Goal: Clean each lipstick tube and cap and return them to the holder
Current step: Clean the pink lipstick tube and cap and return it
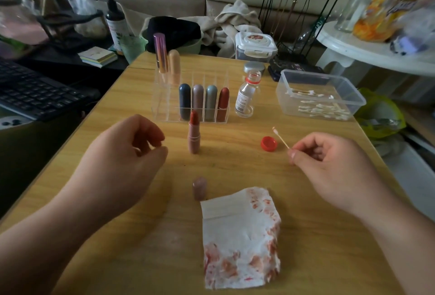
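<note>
An uncapped pink lipstick tube (194, 135) with a red bullet stands upright mid-table, just in front of the clear acrylic holder (164, 104). Its pink cap (199, 188) stands nearer me, beside a white tissue (240, 240) smeared with red. The holder carries several capped lipsticks (203, 102) in its front row and two taller ones (167, 60) at the back left. My left hand (124, 155) hovers left of the tube, fingers loosely curled, holding nothing. My right hand (329, 162) pinches a cotton swab (280, 137) with its tip pointing up-left.
A small open glass bottle (247, 94) stands right of the holder, its red cap (268, 143) lying on the table. A clear tub of cotton swabs (320, 82) sits at the right. A keyboard (35, 89) lies off the left edge; a wipes box (256, 46) is behind.
</note>
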Tool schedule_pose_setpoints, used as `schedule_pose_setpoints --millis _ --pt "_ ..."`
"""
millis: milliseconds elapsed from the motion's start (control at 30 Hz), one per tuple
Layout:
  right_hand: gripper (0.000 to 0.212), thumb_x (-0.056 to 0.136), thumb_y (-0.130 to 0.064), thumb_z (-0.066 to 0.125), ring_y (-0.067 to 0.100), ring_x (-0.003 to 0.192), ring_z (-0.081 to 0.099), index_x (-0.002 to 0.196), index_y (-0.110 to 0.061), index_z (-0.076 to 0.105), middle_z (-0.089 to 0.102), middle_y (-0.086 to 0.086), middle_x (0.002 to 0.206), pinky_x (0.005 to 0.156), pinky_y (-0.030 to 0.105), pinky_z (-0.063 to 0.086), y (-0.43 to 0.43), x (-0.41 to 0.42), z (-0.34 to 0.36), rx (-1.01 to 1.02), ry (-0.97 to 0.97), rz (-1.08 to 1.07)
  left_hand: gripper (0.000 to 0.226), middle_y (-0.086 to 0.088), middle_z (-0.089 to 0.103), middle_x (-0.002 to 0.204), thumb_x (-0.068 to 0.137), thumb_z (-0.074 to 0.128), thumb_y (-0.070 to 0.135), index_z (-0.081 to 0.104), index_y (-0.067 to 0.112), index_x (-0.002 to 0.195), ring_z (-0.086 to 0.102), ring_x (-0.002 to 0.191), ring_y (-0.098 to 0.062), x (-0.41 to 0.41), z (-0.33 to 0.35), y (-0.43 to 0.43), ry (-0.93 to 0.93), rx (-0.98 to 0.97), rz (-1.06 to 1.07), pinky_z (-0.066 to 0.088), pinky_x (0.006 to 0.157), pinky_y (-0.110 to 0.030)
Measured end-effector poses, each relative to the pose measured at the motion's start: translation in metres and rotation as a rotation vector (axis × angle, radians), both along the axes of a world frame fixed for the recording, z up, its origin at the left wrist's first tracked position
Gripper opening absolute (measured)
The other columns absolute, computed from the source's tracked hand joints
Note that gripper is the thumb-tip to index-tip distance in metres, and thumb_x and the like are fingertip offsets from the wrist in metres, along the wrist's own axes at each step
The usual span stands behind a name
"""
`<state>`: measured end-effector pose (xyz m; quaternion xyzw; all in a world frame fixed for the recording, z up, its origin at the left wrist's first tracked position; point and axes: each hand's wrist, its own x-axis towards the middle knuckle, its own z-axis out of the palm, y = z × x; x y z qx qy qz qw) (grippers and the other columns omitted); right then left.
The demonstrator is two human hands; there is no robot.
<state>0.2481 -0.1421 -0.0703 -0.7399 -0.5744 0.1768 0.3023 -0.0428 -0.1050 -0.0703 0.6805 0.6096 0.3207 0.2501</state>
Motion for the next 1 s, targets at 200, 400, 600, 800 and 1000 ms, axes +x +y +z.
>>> schedule_pose_setpoints --millis 200,400,600,800,1000 --pt "0.009 0.089 -0.024 0.070 -0.002 0.066 0.060 0.081 -0.025 0.069 0.068 -0.009 0.070 0.049 0.010 0.042 0.003 0.001 0.000 0.046 0.031 -0.043 0.041 0.041 0.041 0.116 0.074 0.059 0.064 0.043 0.062 0.112 0.052 0.098 0.015 0.010 0.013 -0.039 0.224 0.038 -0.441 0.050 0.064 -0.008" --pt "0.013 0.096 -0.028 0.061 0.008 0.062 0.060 0.084 -0.027 0.066 0.064 -0.006 0.066 0.051 0.021 0.038 0.002 -0.005 0.006 0.144 0.007 -0.057 0.020 0.036 0.054 0.106 0.084 0.069 0.038 0.062 0.048 0.100 0.054 0.096 0.013 0.013 -0.004 -0.033 0.192 0.060 -0.393 0.043 0.076 -0.001" --pt "0.011 0.094 -0.026 0.064 0.002 0.056 0.053 0.084 -0.028 0.065 0.061 -0.010 0.068 0.041 0.010 0.032 0.007 -0.001 0.002 0.067 -0.146 -0.091 0.026 0.007 0.076 0.082 0.062 0.084 0.037 0.074 0.026 0.084 0.072 0.070 -0.008 0.014 0.009 -0.035 -0.450 -0.162 -0.119 0.059 0.058 -0.021" --pt "0.011 0.093 -0.021 0.066 0.003 0.053 0.050 0.084 -0.027 0.063 0.057 -0.010 0.067 0.043 0.007 0.036 0.014 -0.004 -0.005 0.046 -0.154 -0.074 0.039 -0.021 0.070 0.087 0.043 0.083 0.001 0.076 0.006 0.081 0.070 0.067 -0.024 0.021 -0.007 -0.034 -1.223 -0.624 -0.196 0.058 0.058 -0.027" --pt "0.010 0.090 -0.021 0.070 0.003 0.058 0.054 0.084 -0.029 0.067 0.059 -0.011 0.069 0.048 0.006 0.038 0.013 -0.001 -0.005 0.127 -0.087 -0.052 0.052 -0.012 0.065 0.084 0.051 0.096 0.014 0.074 0.000 0.096 0.061 0.062 -0.019 0.027 -0.018 -0.032 -1.334 -0.821 -0.369 0.056 0.054 -0.030"
